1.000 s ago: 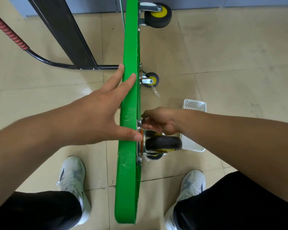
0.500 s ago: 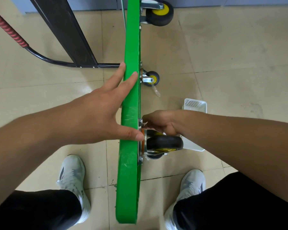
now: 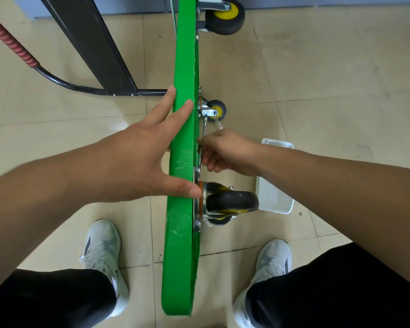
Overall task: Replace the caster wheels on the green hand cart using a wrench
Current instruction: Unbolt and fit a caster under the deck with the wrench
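I stand with the green cart (image 3: 184, 67) tipped up on its long edge on the tiled floor (image 3: 329, 79), its underside facing my right. My left shoe (image 3: 102, 247) is on one side of it and my right shoe (image 3: 273, 259) on the other, each with a narrow strip of tile between it and the cart.

My left hand (image 3: 137, 162) lies open over the top edge, fingers straight and spread. The thumb tip presses at the right rim, just beside the mounting plate of the near caster (image 3: 232, 201).

My right hand (image 3: 225, 152) curls round a slim silver wrench (image 3: 204, 129) held close along the underside. Its upper end points toward the second caster (image 3: 217, 110). My fingers hide the lower end, so I cannot tell whether it sits on a nut.

The far caster (image 3: 225, 16) juts out at the top of the frame, and another wheel (image 3: 219, 220) peeks from below the near one.

A white basket (image 3: 277, 144) stands on the floor just right of the near caster, partly under my forearm. Beyond it the tile lies open to the right.

On the left, the black handle (image 3: 64, 85) with its red grip runs out across the floor, and a dark panel (image 3: 92, 43) slants above it.
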Demonstrator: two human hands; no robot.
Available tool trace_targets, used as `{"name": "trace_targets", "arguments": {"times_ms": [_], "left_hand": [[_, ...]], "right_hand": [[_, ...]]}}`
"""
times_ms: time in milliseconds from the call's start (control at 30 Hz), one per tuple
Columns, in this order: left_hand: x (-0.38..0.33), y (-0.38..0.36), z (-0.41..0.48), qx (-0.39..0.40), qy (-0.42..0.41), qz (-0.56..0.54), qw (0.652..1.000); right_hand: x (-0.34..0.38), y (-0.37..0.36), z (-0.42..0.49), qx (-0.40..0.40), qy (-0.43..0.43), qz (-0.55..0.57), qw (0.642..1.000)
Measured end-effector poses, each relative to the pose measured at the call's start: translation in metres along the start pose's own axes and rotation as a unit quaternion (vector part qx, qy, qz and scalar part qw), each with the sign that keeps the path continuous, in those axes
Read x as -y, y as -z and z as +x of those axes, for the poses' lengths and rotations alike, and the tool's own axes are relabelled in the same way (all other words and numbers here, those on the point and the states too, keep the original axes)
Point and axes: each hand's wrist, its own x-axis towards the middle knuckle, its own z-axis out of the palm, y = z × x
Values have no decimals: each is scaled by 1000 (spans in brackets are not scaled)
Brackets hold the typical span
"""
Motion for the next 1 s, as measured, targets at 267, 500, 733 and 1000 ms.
{"name": "trace_targets", "arguments": {"times_ms": [267,500,733,1000], "left_hand": [[0,0,0,-2,-1,9,1000],[-3,0,1,2,13,0,1000],[-3,1,0,5,10,0,1000],[-2,1,0,4,7,4,1000]], "right_hand": [[10,2,-32,-46,215,-103,970],[6,4,-42,-57,284,-157,944],[8,6,-38,-47,282,-171,943],[13,9,-22,-95,237,-113,960]]}}
